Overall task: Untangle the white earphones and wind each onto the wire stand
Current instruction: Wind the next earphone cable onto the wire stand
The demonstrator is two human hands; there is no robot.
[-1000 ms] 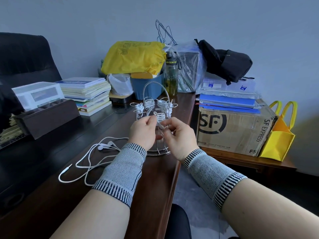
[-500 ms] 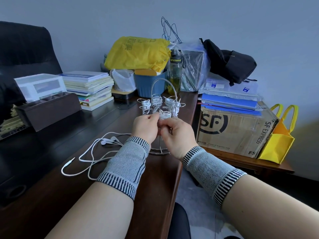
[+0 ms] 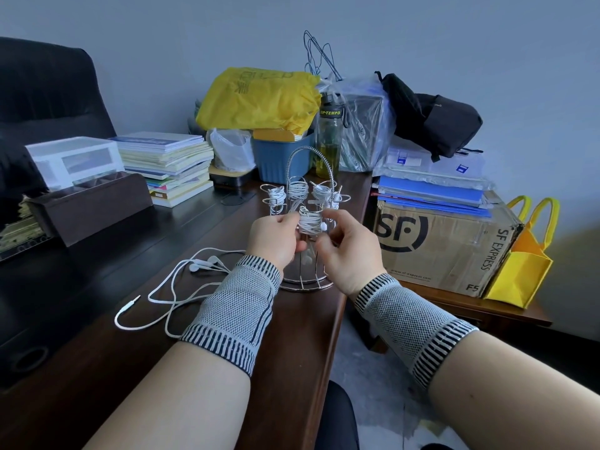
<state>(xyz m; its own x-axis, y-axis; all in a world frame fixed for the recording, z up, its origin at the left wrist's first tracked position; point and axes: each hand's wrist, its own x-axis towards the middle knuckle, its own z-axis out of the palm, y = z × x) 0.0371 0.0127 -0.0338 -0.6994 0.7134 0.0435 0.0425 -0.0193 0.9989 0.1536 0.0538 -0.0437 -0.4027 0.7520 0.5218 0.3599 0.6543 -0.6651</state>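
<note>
Grey knit wristbands [image 3: 238, 311], black-striped cuffs

One head-worn view looks forward and down, close over the desk [image 3: 292, 336].
</note>
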